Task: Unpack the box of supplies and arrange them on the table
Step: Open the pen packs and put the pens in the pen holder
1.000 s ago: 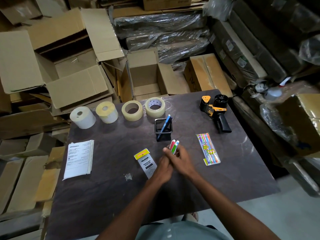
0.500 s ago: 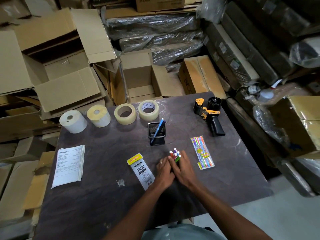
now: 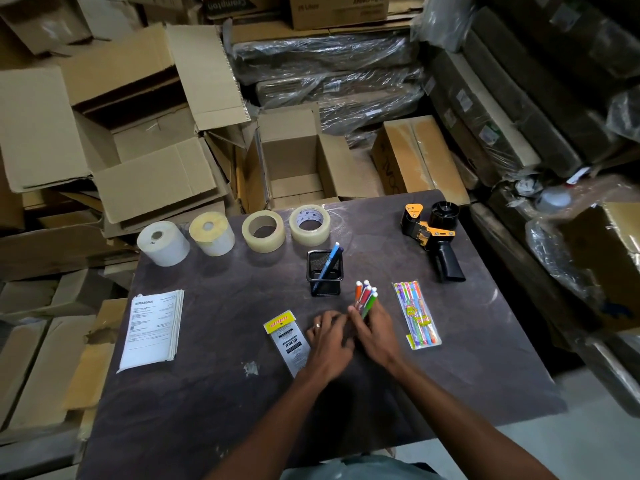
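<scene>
Fanning apart the bundle of coloured white-capped pens (image 3: 365, 298) more than a second ago, right hand (image 3: 375, 336) gripping, left hand (image 3: 329, 341) alongside.

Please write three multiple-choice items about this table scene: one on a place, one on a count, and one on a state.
1. Where is the tape dispenser?
A. far right corner of the table
B. beside the papers
C. inside the mesh holder

2. How many rolls stand along the far edge?
A. two
B. four
C. six

3. What is the right hand doing?
A. resting flat
B. gripping a bunch of pens
C. lifting a roll

Answers: 1 A, it lies at the far right; 2 B, four stand in a row; 3 B, its fingers curl round the pens.
</scene>
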